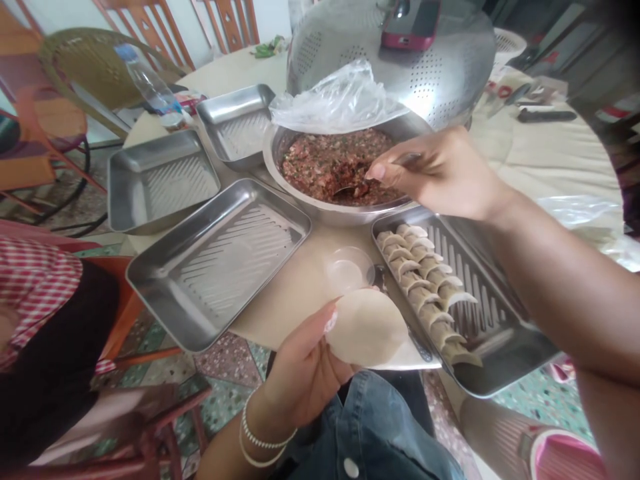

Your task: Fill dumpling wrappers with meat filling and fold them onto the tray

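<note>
My left hand (310,363) is closed on the edge of a round, pale dumpling wrapper (367,327), held flat above the table's near edge. Pinched in my right hand (440,173) is a metal spoon (407,159), its bowl down in the minced meat filling (330,157). The filling lies in a large steel bowl (325,212), partly covered by a clear plastic bag (335,100). To the right, rows of folded dumplings (430,287) fill the left side of a ribbed metal tray (505,380). A small clear dish (350,270) sits just beyond the wrapper.
Three more metal trays, a near one (220,267), a left one (163,180) and a back one (237,127), stand left of the bowl. Behind is a large perforated steel lid or colander (345,40) with a pink-edged phone (410,27) on it. A person's checkered sleeve (35,280) shows at left.
</note>
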Demonstrator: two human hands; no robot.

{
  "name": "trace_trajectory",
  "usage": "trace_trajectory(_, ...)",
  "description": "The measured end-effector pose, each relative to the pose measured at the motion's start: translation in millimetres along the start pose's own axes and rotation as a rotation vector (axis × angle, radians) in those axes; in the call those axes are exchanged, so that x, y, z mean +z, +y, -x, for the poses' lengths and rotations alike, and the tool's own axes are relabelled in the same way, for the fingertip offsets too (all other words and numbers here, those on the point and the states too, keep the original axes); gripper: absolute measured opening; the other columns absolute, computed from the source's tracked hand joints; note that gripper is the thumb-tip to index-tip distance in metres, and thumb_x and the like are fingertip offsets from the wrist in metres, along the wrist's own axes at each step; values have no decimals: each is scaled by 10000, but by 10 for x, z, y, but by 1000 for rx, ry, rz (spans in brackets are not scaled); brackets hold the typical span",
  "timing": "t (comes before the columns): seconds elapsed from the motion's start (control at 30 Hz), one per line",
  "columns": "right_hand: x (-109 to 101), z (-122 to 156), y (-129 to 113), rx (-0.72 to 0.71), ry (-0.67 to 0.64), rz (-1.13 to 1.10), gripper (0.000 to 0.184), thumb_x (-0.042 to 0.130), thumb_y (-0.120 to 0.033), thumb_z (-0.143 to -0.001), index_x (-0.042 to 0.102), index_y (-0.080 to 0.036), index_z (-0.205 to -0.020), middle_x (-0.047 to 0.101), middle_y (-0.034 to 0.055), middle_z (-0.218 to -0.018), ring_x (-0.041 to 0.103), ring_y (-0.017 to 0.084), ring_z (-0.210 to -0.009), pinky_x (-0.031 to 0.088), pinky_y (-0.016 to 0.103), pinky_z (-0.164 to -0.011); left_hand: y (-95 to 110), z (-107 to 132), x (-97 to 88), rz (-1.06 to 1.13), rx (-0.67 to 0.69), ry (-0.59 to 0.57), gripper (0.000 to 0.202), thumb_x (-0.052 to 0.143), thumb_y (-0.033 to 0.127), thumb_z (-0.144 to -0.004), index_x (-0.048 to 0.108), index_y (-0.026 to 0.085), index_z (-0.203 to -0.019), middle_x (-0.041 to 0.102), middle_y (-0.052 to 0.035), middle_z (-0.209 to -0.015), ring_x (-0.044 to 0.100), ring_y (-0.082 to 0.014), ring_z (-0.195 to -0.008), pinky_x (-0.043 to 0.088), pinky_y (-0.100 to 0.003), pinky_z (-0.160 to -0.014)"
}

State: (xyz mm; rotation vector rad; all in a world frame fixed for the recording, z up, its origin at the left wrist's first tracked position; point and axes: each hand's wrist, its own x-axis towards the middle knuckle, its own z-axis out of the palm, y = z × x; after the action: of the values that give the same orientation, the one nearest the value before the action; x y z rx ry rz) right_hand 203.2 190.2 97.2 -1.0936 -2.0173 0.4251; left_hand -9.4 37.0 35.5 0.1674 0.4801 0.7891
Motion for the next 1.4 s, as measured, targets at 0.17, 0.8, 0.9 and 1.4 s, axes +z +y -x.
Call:
trace_trajectory(0.17,-13,5,-33,60,-11,-50,207,671,-376,-813,721,-194,-726,629,-33,-552,542,78,-486,423,209,-459,-17,51,-11,5,27,-6,361,413,282,-956,669,145,-1171,703,-73,-1176,652,-186,-1086,506,-288,-960)
trace_trajectory(0.8,-68,-59,300,335,443,-495,195,627,-168,-747,674,-227,-568,536,-1,-435,425,73,-334,266,222,-306,95,65,-2,-5,161,56,325,444,303,-937,708,179,-1081,709,-62,-1156,497,-265,-1301,379,-427,-1116)
trace_trajectory(0.9,-103,-91,251,353,430,-516,170,641,-190,-754,670,-221,-590,517,-7,-460,441,62,-372,285,197,-324,140,47,15,1,201,65,310,448,274,-933,719,181,-1052,737,-48,-1080,551,-251,-1246,402,-415,-1100)
trace_trajectory(1.4,-5,974,-587,389,271,-445,195,581,-223,-852,742,-312,-786,647,10,-696,563,111,-525,437,286,-396,205,-59,121,87,209,14,497,312,384,-981,681,66,-1077,713,-119,-1130,537,-283,-1261,369,-422,-1124)
